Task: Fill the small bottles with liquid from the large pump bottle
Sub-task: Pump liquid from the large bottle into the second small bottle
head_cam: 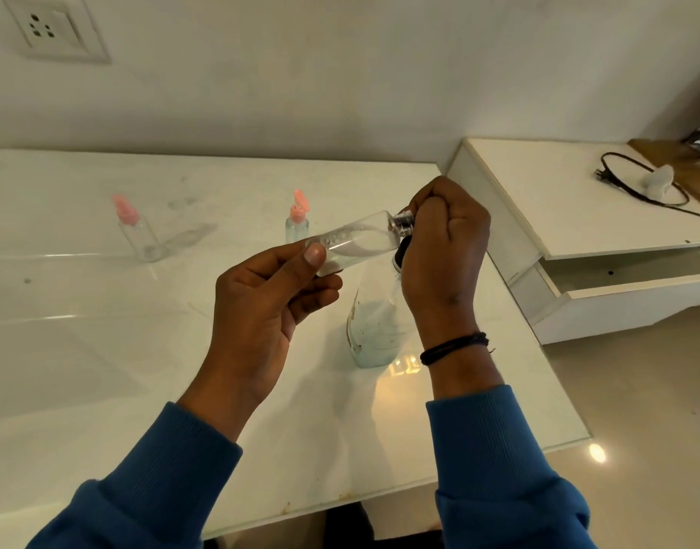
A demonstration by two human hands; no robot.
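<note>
Plainly, the left hand (pixel 269 299) gripped the base end of a small clear bottle (pixel 352 243), thumb on top and fingers curled beneath, holding it tilted almost flat with its neck pointing right and slightly up. That slant looked chosen to keep the little liquid inside pooled along the lower wall, away from the mouth, while the top was worked. The right hand (pixel 443 247) was clenched round the bottle's dark cap (pixel 402 223), fingertips pinching it; whether it was being screwed on or off could not be told, though the part-filled bottle suggested closing after a fill.

Directly below both hands stood the large bottle (pixel 374 322), upright on the white table (pixel 102 350), its pump head hidden behind the right wrist and the small bottle, only a dark bit of it showing. Keeping the work above it seemed to save reach between pumping and capping.

Farther back, well apart from the hands, two more small bottles waited: one with a pink flip cap open (pixel 297 221), holding some liquid, and another pink-capped bottle (pixel 136 231) to its left that appeared empty, so the job looked partway through.
</note>
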